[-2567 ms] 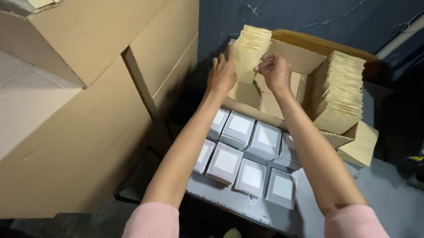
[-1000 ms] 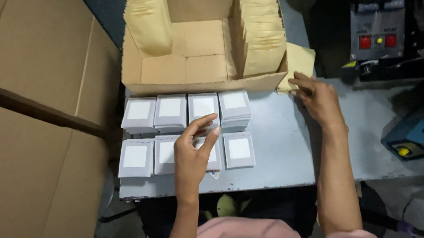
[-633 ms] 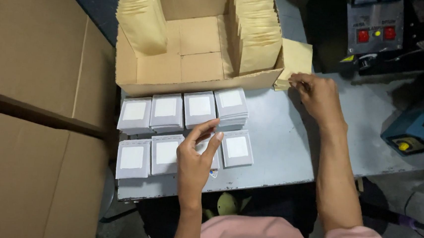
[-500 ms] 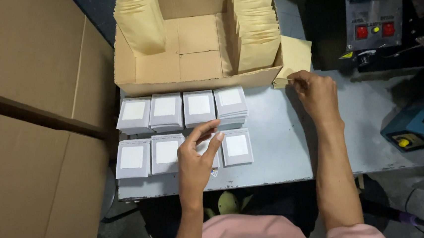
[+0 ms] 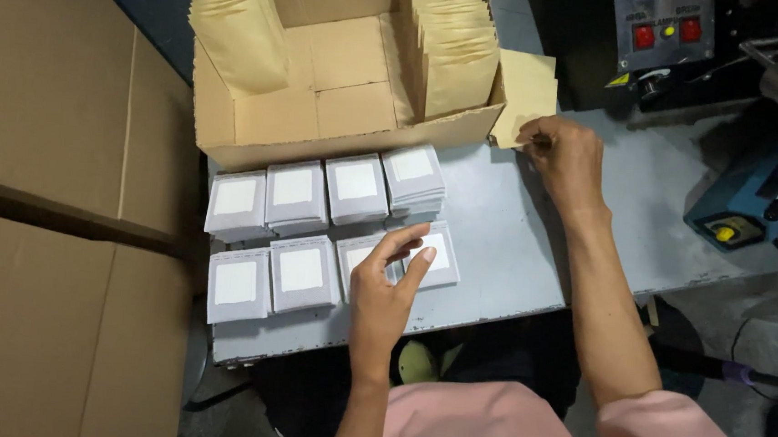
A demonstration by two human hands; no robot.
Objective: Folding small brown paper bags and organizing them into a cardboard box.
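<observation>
Eight stacks of grey packets (image 5: 298, 194) sit on the table, four in the back row and four in front, though the front right two are partly hidden, so that count is probably right. One open cardboard box (image 5: 340, 137). Two bundles of tan envelopes (image 5: 238, 25) stand inside. One loose envelope (image 5: 526, 87). Two hands.

My left hand (image 5: 382, 291) and right hand (image 5: 568, 158) are bare, forearms uncovered, and I wear a pink short-sleeved top (image 5: 520, 428).
</observation>
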